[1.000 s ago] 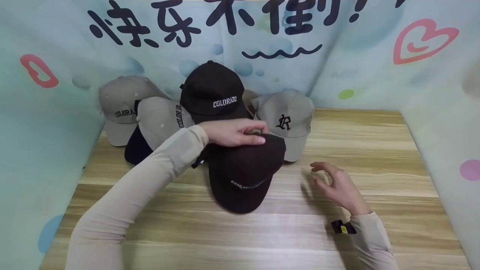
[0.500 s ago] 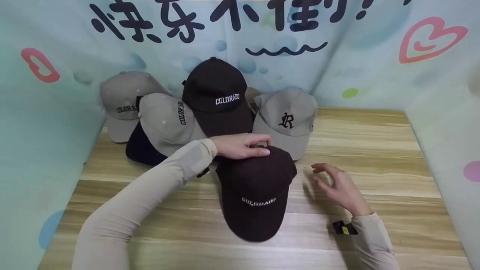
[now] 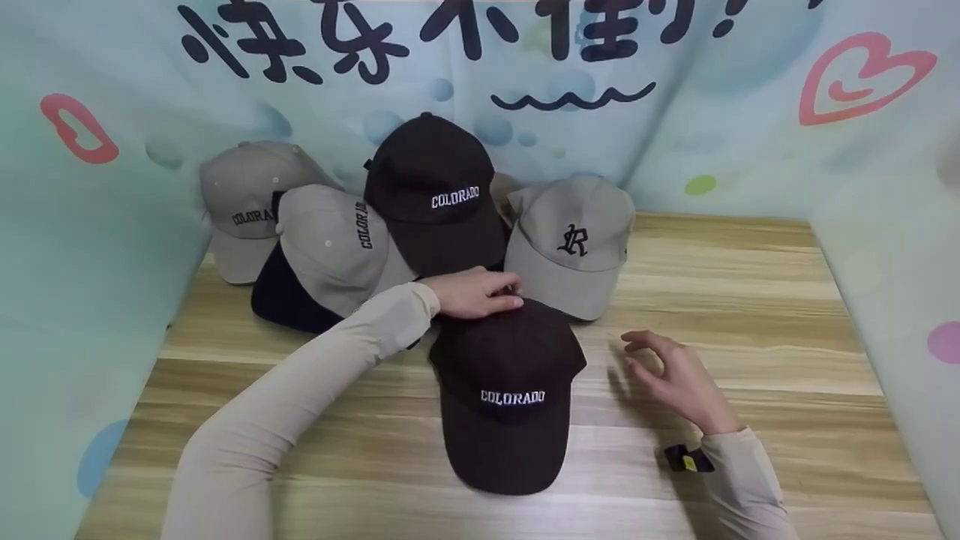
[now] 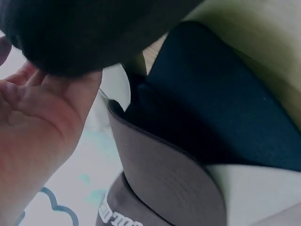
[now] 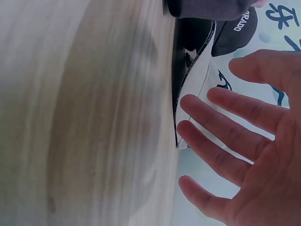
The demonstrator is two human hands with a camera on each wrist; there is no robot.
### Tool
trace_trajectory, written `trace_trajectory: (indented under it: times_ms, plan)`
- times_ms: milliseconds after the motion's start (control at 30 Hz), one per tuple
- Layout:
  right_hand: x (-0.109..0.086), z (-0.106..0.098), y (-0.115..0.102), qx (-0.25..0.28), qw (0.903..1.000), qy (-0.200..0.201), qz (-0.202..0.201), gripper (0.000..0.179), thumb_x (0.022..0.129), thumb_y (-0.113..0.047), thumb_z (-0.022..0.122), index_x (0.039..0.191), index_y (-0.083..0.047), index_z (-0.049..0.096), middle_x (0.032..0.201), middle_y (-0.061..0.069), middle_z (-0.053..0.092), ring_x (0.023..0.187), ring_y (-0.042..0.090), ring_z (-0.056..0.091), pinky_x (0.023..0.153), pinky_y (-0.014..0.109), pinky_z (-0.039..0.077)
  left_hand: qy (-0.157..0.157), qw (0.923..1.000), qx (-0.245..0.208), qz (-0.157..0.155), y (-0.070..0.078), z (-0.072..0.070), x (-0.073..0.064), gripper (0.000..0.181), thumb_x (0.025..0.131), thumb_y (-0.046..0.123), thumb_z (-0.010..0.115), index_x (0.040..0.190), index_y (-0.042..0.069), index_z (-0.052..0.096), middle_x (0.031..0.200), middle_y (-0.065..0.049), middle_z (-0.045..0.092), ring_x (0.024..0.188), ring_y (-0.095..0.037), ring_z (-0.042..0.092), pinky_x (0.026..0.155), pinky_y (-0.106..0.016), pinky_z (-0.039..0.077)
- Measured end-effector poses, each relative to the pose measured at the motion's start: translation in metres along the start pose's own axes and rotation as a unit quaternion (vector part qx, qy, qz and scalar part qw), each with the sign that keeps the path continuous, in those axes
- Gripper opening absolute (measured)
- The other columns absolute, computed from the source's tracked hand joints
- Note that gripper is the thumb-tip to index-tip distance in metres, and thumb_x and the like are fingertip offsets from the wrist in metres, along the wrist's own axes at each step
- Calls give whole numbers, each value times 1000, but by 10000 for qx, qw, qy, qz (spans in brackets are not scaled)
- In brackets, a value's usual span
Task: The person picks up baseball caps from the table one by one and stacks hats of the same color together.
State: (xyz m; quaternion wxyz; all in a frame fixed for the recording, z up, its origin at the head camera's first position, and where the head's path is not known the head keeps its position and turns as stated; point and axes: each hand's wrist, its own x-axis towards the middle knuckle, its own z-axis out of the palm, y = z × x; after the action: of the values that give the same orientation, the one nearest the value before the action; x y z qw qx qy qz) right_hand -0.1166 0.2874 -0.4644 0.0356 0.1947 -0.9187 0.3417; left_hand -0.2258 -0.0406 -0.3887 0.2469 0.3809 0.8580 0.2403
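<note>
The left hand [image 3: 471, 291] holds the front dark cap [image 3: 510, 360] near the top of its crown, fingers curled and the thumb close to them; the fingertips are partly hidden, so how tight the hold is cannot be told. That cap sits at the lower centre of the frame, brim toward the bottom edge, white COLORADO lettering facing up. At the right, the right hand [image 3: 681, 379] is near the cap but apart from it, its fingers spread and slightly bent with nothing in them.

Just above the held cap, at upper centre, stands the rear dark cap [image 3: 427, 169]. To its right is the grey R cap [image 3: 592, 214]; to its left, the navy-brimmed grey cap [image 3: 319, 240] overlaps the far-left grey cap [image 3: 244, 187]. Under them lies the wood-grain table [image 3: 720, 285], with a pale blue backdrop [image 3: 720, 127] across the top.
</note>
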Motion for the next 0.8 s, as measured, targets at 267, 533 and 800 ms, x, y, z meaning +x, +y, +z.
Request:
trace_trajectory:
  times_ms: [267,533,800]
  plan:
    - [14,-10,-1,-458,9977,-14,-507,27,84,4,67,111,5,64,95,15,69,93,35,64,87,52,45,1490,9884,-261,-112,-21,-22,-16,19,99,16,56,110,1,56,97,-11,66,87,-24,61,81,-35,47]
    - [27,-32,-6,-1381,9873,-71,-783,25,82,0,70,107,0,66,98,11,69,97,36,61,88,61,38,3437,9346,-244,-883,-43,-44,-22,19,89,1,57,107,-4,54,102,-16,58,97,-30,55,88,-38,42]
    - [38,-31,-3,-1755,9777,-179,-1142,22,82,-4,70,103,1,66,102,13,68,102,38,59,92,60,36,4527,8710,-229,-1894,-61,-81,-20,28,94,16,55,117,3,50,119,-17,46,113,-33,43,96,-40,35]
